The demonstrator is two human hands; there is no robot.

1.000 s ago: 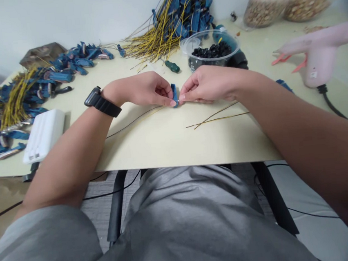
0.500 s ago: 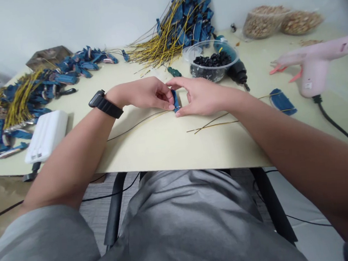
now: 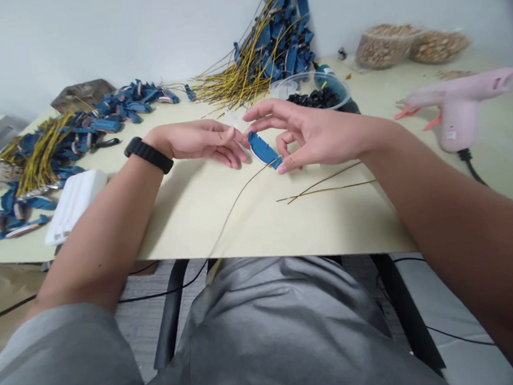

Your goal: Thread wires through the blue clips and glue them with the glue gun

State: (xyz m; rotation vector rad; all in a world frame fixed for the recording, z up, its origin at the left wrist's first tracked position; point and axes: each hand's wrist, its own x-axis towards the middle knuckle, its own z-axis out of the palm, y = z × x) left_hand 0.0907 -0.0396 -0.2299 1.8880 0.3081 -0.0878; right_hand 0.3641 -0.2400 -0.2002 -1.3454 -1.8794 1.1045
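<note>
Workpiece point(image 3: 263, 149), blue, curved, at twelve o'clock; right hand point(image 3: 319, 135) pinches it end to end. Left hand point(image 3: 197, 139), fingers point(image 3: 236, 160) loosely parted, at its nine o'clock. Light grip, slack wire point(image 3: 239, 196) advisable.

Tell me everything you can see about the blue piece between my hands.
The blue piece is small, with a curved side and a paler edge; it looks like plastic. It slants over the pale table, upper end toward the left hand, lower end toward the right hand, whose thumb touches it there. Whether the left fingertips touch its upper end is unclear. A thin wire trails from near its lower end toward the table's front edge.
</note>
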